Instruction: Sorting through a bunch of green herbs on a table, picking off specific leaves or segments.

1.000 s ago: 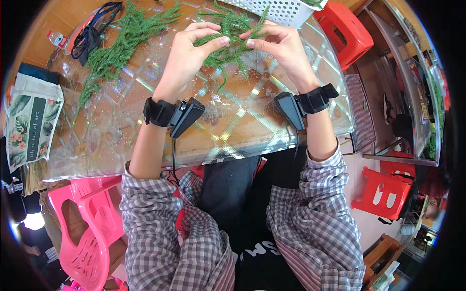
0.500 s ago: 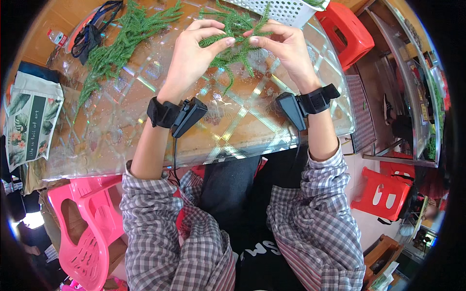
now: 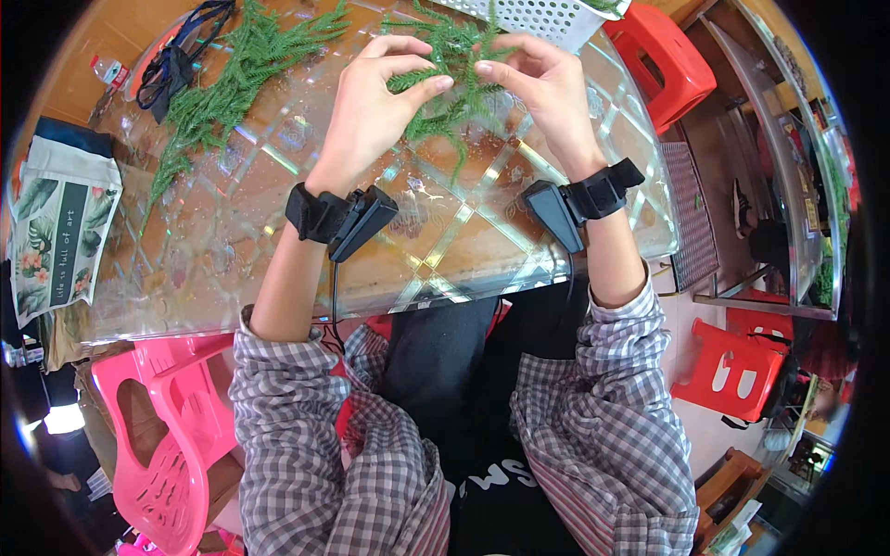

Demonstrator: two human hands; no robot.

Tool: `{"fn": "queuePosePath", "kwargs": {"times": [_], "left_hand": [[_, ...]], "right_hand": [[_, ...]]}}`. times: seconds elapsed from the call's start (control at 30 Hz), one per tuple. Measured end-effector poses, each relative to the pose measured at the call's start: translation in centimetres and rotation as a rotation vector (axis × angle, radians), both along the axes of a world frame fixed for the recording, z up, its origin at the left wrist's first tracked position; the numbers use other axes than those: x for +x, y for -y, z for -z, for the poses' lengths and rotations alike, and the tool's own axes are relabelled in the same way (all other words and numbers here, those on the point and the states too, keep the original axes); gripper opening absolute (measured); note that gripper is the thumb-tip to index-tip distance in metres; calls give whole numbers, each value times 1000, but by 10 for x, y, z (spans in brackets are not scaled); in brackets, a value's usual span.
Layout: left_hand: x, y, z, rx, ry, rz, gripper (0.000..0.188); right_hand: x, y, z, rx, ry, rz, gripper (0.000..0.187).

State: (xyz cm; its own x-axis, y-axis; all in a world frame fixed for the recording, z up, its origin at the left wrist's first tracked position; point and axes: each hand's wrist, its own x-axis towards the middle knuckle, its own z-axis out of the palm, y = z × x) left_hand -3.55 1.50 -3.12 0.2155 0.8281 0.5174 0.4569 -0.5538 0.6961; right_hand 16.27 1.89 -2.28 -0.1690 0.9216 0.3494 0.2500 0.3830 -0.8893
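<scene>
Between my two hands, at the far middle of the table, is a green needle-leaved plastic-looking sprig [image 3: 451,116] with several side twigs fanned out. My left hand [image 3: 375,97] grips its left side, thumb and fingers bent around a twig. On the other side my right hand [image 3: 547,88] pinches an upright twig between thumb and forefinger. Some twigs hang down toward me over the tabletop. Both wrists carry a black strap with a small black box.
A pile of similar green sprigs [image 3: 227,88] lies to the left, beside dark straps [image 3: 176,69]. The white perforated basket [image 3: 547,20] stands at the back, near a red stool [image 3: 660,69]. A pink chair [image 3: 167,435] and a leaf-print bag [image 3: 65,227] are at left; the table [image 3: 417,250] has a transparent cover.
The sprig has turned slightly, its hanging twig shifting to the right. My right thumb and fingers have moved a little on the twig; my left hand stays nearly in place.
</scene>
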Motion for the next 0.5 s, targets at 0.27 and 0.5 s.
{"fn": "queuePosePath", "kwargs": {"times": [0.27, 0.5], "left_hand": [[2, 1, 2, -21, -16, -15, 23], [4, 1, 2, -215, 146, 70, 19]], "right_hand": [[-5, -4, 4, 150, -55, 22, 28], [-5, -2, 2, 415, 209, 146, 19]]}}
